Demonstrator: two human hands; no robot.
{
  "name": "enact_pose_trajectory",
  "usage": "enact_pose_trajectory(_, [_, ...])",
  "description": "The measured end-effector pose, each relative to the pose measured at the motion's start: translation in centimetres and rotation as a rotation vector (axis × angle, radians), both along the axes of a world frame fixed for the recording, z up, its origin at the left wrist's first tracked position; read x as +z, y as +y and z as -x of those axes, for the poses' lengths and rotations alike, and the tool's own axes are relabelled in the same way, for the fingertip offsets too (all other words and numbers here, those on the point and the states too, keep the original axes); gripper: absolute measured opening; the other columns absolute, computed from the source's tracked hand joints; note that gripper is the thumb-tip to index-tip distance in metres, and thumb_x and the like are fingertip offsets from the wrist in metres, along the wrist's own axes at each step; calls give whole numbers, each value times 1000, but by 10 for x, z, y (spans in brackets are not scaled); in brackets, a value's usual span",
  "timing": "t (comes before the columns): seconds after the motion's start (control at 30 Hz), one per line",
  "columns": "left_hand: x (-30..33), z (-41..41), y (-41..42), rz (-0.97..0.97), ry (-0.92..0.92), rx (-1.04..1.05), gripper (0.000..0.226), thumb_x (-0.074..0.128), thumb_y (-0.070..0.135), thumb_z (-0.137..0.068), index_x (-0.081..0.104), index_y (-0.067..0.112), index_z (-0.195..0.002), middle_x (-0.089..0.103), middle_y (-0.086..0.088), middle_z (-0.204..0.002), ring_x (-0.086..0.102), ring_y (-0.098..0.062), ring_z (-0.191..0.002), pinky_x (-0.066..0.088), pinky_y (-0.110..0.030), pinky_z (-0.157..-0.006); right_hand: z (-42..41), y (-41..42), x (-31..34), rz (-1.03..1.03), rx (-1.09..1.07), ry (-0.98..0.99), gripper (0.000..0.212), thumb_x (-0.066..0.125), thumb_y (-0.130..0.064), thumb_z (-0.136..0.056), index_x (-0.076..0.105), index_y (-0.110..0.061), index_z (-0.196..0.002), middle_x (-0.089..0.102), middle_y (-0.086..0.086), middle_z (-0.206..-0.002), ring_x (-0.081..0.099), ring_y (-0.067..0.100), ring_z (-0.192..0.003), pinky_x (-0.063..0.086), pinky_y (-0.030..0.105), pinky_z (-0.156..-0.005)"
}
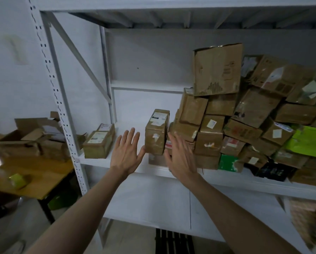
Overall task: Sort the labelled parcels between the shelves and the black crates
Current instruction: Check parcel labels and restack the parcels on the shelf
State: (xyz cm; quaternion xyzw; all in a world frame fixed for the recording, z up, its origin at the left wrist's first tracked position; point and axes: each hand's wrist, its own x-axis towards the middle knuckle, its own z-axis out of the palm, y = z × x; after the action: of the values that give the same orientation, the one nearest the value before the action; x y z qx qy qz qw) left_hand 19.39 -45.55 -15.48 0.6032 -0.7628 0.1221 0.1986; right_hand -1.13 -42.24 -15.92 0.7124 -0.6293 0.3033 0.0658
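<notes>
A tall brown labelled parcel (157, 132) stands upright on another box on the white shelf (117, 162). My left hand (126, 153) is spread flat just left of it, thumb close to its lower corner. My right hand (181, 156) is spread flat just right of it, in front of the pile. Neither hand holds anything. A big heap of brown parcels (245, 116) fills the shelf's right side. Two small labelled parcels (99, 142) sit at the shelf's left end. A black crate (173, 241) shows under the shelf at the bottom.
A perforated white upright (62, 110) and a diagonal brace frame the shelf's left side. Left of it, a wooden table (34, 176) carries opened cardboard boxes (25, 138) and a green tape roll (18, 180). Green packets (307, 140) lie among the heap.
</notes>
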Motion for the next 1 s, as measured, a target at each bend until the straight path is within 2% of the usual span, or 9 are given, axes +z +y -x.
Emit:
enact_pose_trajectory(0.23, [0, -9, -84, -83, 11, -4, 67, 16, 56, -103, 18, 20, -160, 10, -3, -169, 8, -23, -155, 9, -41, -126, -22, -102, -2, -32, 24, -94, 59, 41, -38, -103, 27, -18, -157, 27, 8, -165, 29, 27, -149, 32, 44, -119])
enact_pose_trajectory(0.37, [9, -7, -140, -121, 37, -58, 68, 18, 58, -103, 25, 20, -158, 19, -3, -167, 19, -23, -153, 16, -40, -125, -27, -163, 9, -86, 1, -154, 59, 39, -36, -106, 24, -15, -158, 20, 9, -167, 25, 27, -151, 32, 44, -119])
enact_pose_trajectory(0.43, [12, 2, -167, -165, 169, -91, 67, 23, 59, -103, 31, 19, -156, 25, -3, -164, 27, -23, -150, 23, -41, -121, -31, -188, 12, -129, -20, -259, 57, 37, -34, -107, 21, -15, -158, 16, 7, -167, 22, 27, -152, 32, 43, -118])
enact_pose_trajectory(0.5, [14, 17, -186, -252, 426, -105, 66, 29, 59, -103, 37, 17, -153, 33, -4, -161, 34, -23, -146, 28, -41, -117, -37, -208, 16, -181, -32, -449, 57, 38, -27, -106, 19, -14, -158, 17, 6, -166, 25, 27, -149, 35, 43, -117])
enact_pose_trajectory(0.6, [12, 37, -214, -456, 913, -79, 67, 44, 57, -99, 42, 15, -151, 44, -6, -154, 45, -26, -138, 35, -41, -114, -40, -228, 18, -236, -68, -716, 58, 40, -18, -103, 21, -14, -158, 28, 8, -158, 37, 28, -142, 39, 46, -115])
enact_pose_trajectory(0.67, [6, 42, -228, -625, 1084, -93, 67, 52, 58, -89, 50, 18, -143, 57, -5, -143, 59, -25, -122, 47, -41, -105, -37, -234, 17, -287, -100, -858, 55, 41, -15, -101, 26, -13, -154, 39, 9, -152, 45, 29, -137, 42, 46, -112])
enact_pose_trajectory(0.77, [-4, 46, -234, -778, 1231, -191, 40, 55, 40, -89, 65, 22, -123, 74, -4, -115, 71, -22, -99, 55, -34, -83, -38, -235, 14, -342, -142, -982, 49, 41, -14, -102, 29, -12, -150, 47, 10, -149, 52, 30, -131, 48, 46, -107])
enact_pose_trajectory(0.87, [-13, 47, -233, -869, 1333, -256, 40, 52, 41, -91, 64, 28, -127, 76, -2, -111, 72, -26, -103, 58, -40, -90, -43, -232, 12, -317, -141, -1066, 48, 41, -16, -102, 34, -16, -149, 52, 8, -144, 55, 29, -126, 50, 42, -104])
enact_pose_trajectory(1.0, [-11, 44, -230, -880, 1369, -272, 41, 51, 39, -93, 62, 26, -130, 76, -4, -110, 72, -27, -103, 58, -42, -92, -49, -222, 12, -310, -120, -1156, 51, 40, -19, -99, 38, -24, -149, 58, 6, -138, 59, 26, -117, 53, 46, -100])
